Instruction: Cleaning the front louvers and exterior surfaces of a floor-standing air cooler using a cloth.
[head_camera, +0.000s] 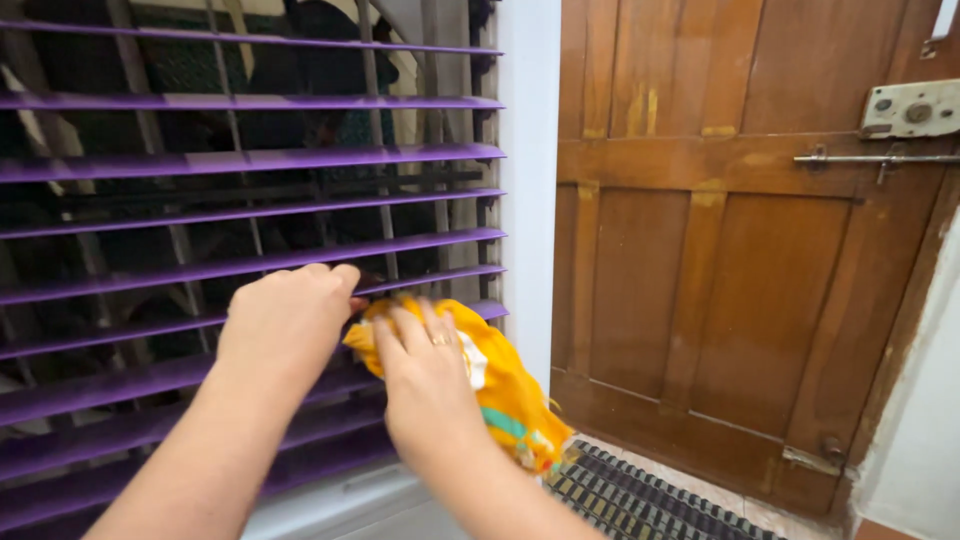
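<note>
Right hand (425, 385) grip holding yellow cloth (500, 385) (bunched), left hand (290, 320) grip pinching purple slat (420, 281)

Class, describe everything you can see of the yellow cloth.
The yellow cloth is soft, crumpled fabric, mostly orange-yellow with white and green patches. It is bunched under the right hand, which presses it against a purple slat; its loose end hangs down to the right. The left hand grips the slat just beside it.
</note>
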